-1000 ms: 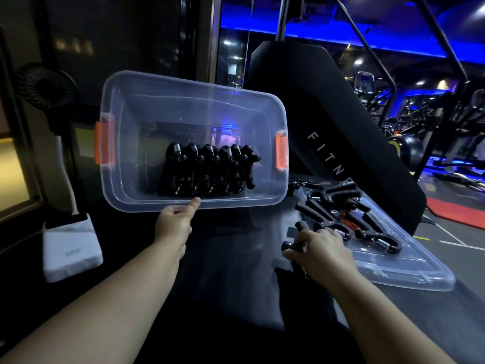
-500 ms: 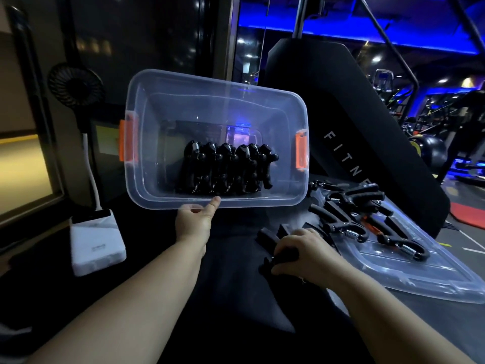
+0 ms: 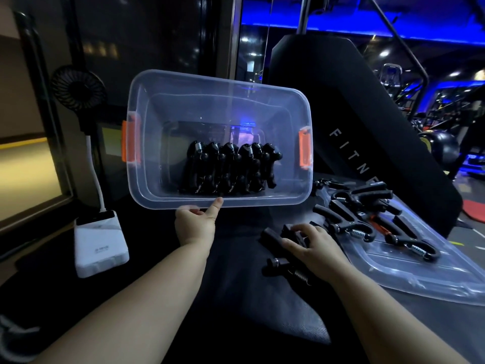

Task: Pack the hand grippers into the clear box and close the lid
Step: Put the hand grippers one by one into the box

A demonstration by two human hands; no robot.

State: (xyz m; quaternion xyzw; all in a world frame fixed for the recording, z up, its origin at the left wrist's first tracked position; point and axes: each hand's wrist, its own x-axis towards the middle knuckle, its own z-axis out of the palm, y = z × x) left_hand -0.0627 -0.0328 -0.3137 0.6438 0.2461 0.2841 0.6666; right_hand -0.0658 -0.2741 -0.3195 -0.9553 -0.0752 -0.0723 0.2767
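The clear box (image 3: 147, 106) with orange latches is tipped up with its opening facing me. My left hand (image 3: 195, 225) grips its near rim, thumb up against the edge. Several black hand grippers (image 3: 231, 169) stand packed in a row along the box's lower side. My right hand (image 3: 313, 248) holds one black hand gripper (image 3: 282, 254) just above the dark surface, fingers curled over its handles, its spring showing below the palm. More loose hand grippers (image 3: 367, 219) lie on the clear lid (image 3: 420, 274), flat to the right.
A white power bank (image 3: 101, 244) with a cable and a small black fan (image 3: 78, 88) stand at the left. A black slanted machine panel (image 3: 367, 127) rises behind the lid. The dark mat (image 3: 236, 258) spreads between my arms.
My right hand has drawn one gripper off the lid's near corner leftward onto the dark mat. My left hand keeps holding the tilted box.
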